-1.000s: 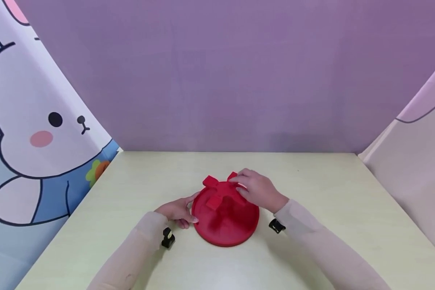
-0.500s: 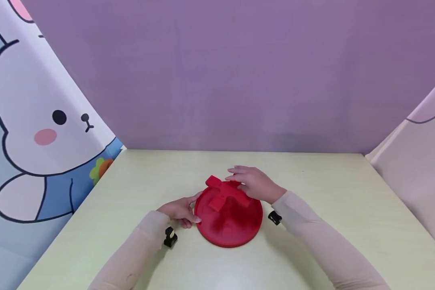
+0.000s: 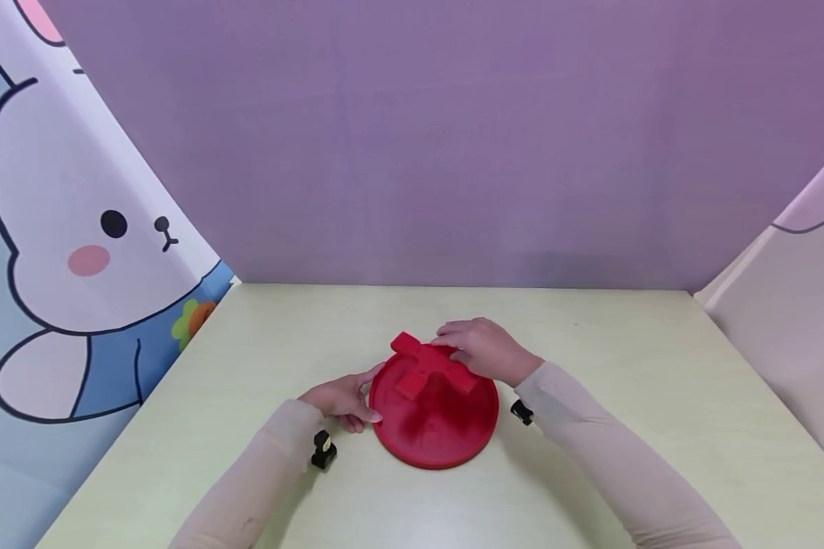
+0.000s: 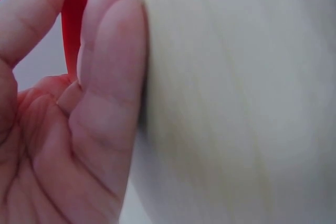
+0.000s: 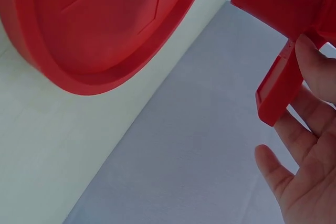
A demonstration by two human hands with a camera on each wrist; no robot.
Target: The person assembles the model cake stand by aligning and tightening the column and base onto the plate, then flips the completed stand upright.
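A red round base (image 3: 432,438) with a raised rim lies flat on the table. Above it, carried on a post, is a red cross-shaped top (image 3: 426,355) with blocky arms. My left hand (image 3: 343,400) holds the base's left rim, its thumb lapping over the edge and the other fingers low beside the table. My right hand (image 3: 487,351) is at the top's far right arm. In the right wrist view, the thumb lies against one blocky arm (image 5: 281,85) with two fingers behind it, while another finger stands away from it. The hand hides that arm in the head view.
The pale table (image 3: 302,328) runs back to a purple backdrop (image 3: 453,152). A printed rabbit curtain (image 3: 75,229) hangs at the left, and a pale sheet (image 3: 790,320) hangs at the right. Black wrist cameras stick out from both sleeves.
My right hand has shifted over the far right arm, covering it; its fingers were raised half a second ago and have come down since. The left hand stays at the rim.
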